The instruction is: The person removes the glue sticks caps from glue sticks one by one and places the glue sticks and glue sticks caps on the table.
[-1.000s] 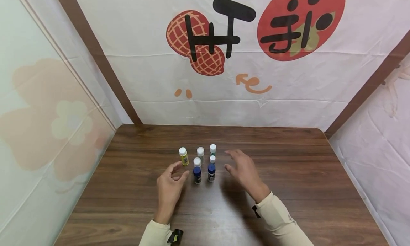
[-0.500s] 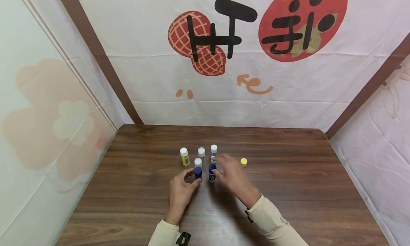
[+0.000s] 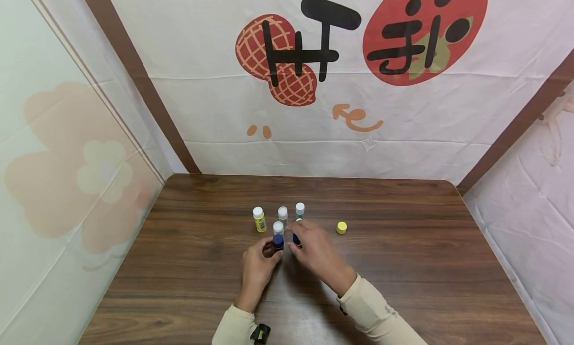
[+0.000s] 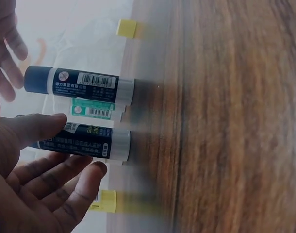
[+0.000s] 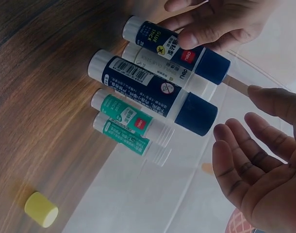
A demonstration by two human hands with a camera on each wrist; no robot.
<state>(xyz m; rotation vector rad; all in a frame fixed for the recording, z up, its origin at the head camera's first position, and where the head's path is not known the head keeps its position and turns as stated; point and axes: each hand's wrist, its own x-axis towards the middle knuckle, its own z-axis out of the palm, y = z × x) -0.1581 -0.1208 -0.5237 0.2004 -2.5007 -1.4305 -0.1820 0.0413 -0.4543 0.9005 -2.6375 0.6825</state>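
Note:
My left hand [image 3: 257,265] pinches a dark blue glue stick [image 5: 172,46] between thumb and fingers; it stands upright at the front left of a small cluster. Beside it a second dark blue glue stick [image 5: 138,85] stands upright, partly covered by my right hand [image 3: 316,248] in the head view. The right hand's fingers are spread, just off the blue caps in the right wrist view, with nothing in them. Behind stand two green glue sticks [image 5: 123,116] with white caps and pale clear-labelled ones [image 5: 153,65]. A yellow glue stick [image 3: 259,223] with a white cap stands at the left.
A loose yellow cap [image 3: 342,228] sits on the brown wooden table [image 3: 403,265], right of the cluster. A printed white cloth [image 3: 215,155] hangs behind the table's far edge, and more cloth hangs at both sides.
My left hand has moved right and taken hold of the front left blue glue stick. My right hand has come left over the other blue one, uncovering the yellow cap.

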